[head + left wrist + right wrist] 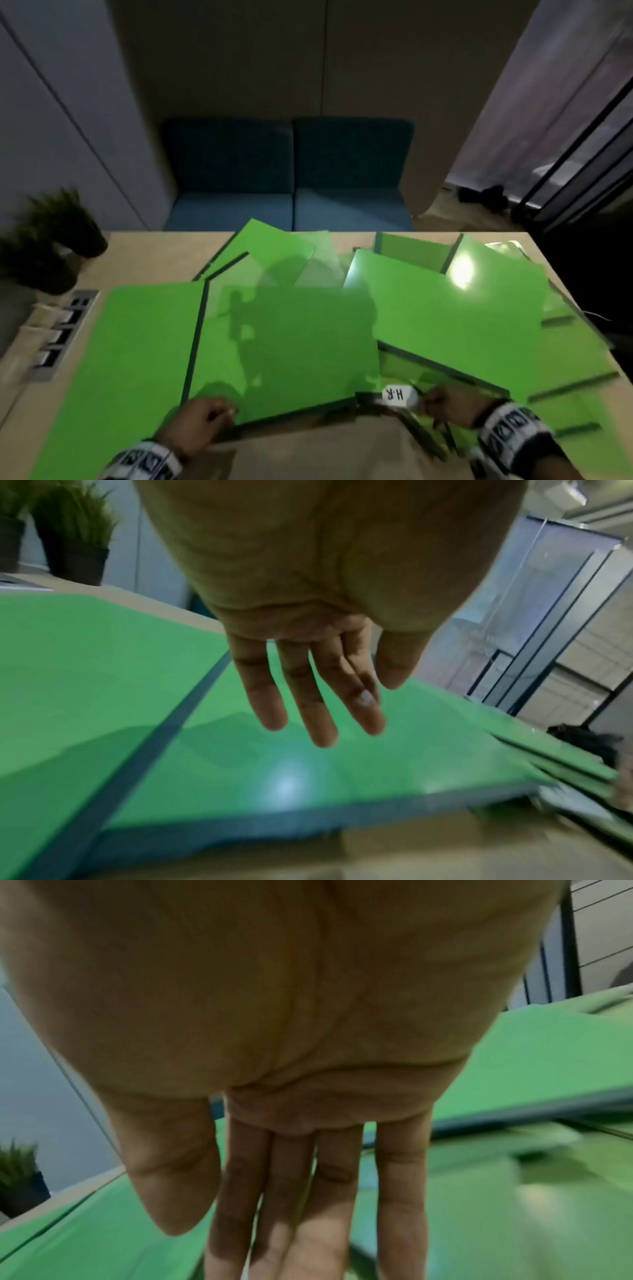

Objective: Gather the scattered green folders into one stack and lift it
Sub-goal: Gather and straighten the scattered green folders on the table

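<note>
Several green folders lie scattered and overlapping across the wooden table. A large middle folder lies nearest me, another folder to its left, and more folders fan out to the right and back. My left hand is at the middle folder's front left corner. In the left wrist view the left hand has straight fingers just above that folder. My right hand reaches to a white "H.R" label on a lower folder. In the right wrist view the right hand shows straight fingers over blurred green folders.
Two potted plants stand at the table's far left, beside a socket strip set into the top. A blue sofa sits beyond the far edge. Folders at the right overhang the table's right edge.
</note>
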A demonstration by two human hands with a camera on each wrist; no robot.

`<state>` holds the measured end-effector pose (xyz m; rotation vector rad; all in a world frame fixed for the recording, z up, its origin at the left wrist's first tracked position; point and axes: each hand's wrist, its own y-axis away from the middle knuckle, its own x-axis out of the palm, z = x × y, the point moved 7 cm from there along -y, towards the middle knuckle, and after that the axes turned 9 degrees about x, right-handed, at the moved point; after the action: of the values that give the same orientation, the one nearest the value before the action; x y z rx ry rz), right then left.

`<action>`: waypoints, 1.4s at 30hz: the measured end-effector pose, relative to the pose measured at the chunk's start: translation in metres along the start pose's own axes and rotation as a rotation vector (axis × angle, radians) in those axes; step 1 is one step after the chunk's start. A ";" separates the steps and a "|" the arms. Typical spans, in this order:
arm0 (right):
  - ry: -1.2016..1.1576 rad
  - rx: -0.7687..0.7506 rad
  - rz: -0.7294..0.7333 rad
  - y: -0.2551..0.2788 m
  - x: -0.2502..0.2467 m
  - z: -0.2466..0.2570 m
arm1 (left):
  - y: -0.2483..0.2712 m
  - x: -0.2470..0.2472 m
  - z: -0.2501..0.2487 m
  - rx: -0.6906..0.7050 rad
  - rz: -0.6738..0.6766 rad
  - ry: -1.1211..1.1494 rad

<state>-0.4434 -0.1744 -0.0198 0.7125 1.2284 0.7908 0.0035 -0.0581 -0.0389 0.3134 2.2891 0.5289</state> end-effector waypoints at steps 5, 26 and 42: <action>0.038 -0.091 -0.110 -0.023 -0.051 0.076 | -0.032 -0.026 -0.033 0.020 -0.171 0.040; 0.602 -0.295 -0.435 -0.102 -0.068 0.217 | -0.021 -0.037 0.064 -0.217 -0.246 0.006; 0.145 -0.182 -0.337 -0.118 -0.072 0.232 | -0.002 -0.015 0.050 -0.177 -0.430 -0.020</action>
<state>-0.2105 -0.3109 -0.0341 0.2924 1.3436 0.6698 0.0493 -0.0520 -0.0621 -0.2555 2.1836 0.4945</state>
